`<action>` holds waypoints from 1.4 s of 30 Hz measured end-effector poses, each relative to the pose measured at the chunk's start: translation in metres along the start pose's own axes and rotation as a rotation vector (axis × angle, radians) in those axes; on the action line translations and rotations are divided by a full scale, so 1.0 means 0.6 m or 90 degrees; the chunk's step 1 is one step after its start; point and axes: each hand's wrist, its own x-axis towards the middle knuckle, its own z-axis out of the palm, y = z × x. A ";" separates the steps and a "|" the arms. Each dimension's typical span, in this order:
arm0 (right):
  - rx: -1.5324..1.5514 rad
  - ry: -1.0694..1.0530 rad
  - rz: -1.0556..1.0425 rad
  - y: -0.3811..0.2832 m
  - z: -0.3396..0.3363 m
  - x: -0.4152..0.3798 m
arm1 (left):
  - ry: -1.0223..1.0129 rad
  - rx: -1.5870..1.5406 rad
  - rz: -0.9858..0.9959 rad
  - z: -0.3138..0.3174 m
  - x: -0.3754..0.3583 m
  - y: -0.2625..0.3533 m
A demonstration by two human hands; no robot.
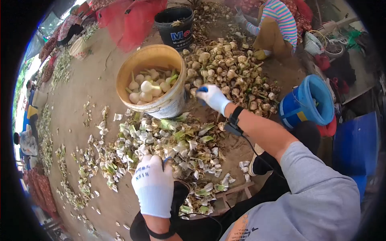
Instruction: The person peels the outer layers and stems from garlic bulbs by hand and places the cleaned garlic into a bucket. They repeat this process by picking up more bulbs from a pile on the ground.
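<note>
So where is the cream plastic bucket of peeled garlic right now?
In the head view the cream plastic bucket stands upper centre on the ground, left of the unpeeled garlic pile, beside the gloved right hand.

A black bucket [175,27] stands at twelve o'clock, a red sack [130,22] just beside it at eleven. A blue bucket [307,102] lies tipped on its side at three o'clock. A person in a striped top [277,20] crouches at one o'clock. Loose husks [72,180] trail across the ground toward eight o'clock.

The dirt ground [92,84] carries garlic peelings [161,140], a garlic heap [229,68] (unpeeled) and buckets [155,80].
</note>
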 end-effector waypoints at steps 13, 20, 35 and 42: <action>-0.597 -0.312 0.096 0.198 0.268 0.076 | -0.154 -0.021 0.029 0.011 0.011 0.015; -0.240 -0.209 0.329 0.214 0.139 0.059 | -0.266 -0.078 0.176 0.039 -0.006 0.043; 0.449 -0.212 0.009 -0.122 -0.151 -0.213 | 0.100 -0.426 0.276 0.084 0.014 0.208; 0.298 -0.190 -0.095 -0.181 -0.208 -0.289 | 0.197 -0.312 0.335 0.056 0.013 0.201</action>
